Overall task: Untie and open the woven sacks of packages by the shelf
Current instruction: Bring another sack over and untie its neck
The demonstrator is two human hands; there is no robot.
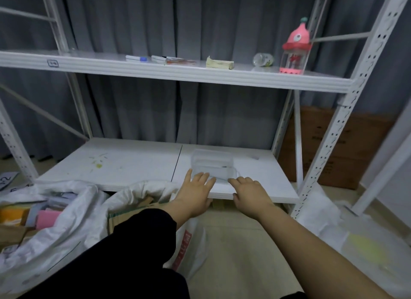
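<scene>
Two white woven sacks stand open on the floor at the lower left. The left sack shows pink, orange and grey packages inside; the second sack holds a cardboard box. My left hand and my right hand reach to the front edge of the bottom shelf board. Both hands have straight fingers touching the near side of a clear plastic box that sits on the board. Neither hand touches a sack.
White metal shelving frames the view, with an upright post at the right. The upper shelf carries markers, a yellowish packet, a clear bottle and a pink toy. A brown carton stands behind the right post. White plastic bag lies at right.
</scene>
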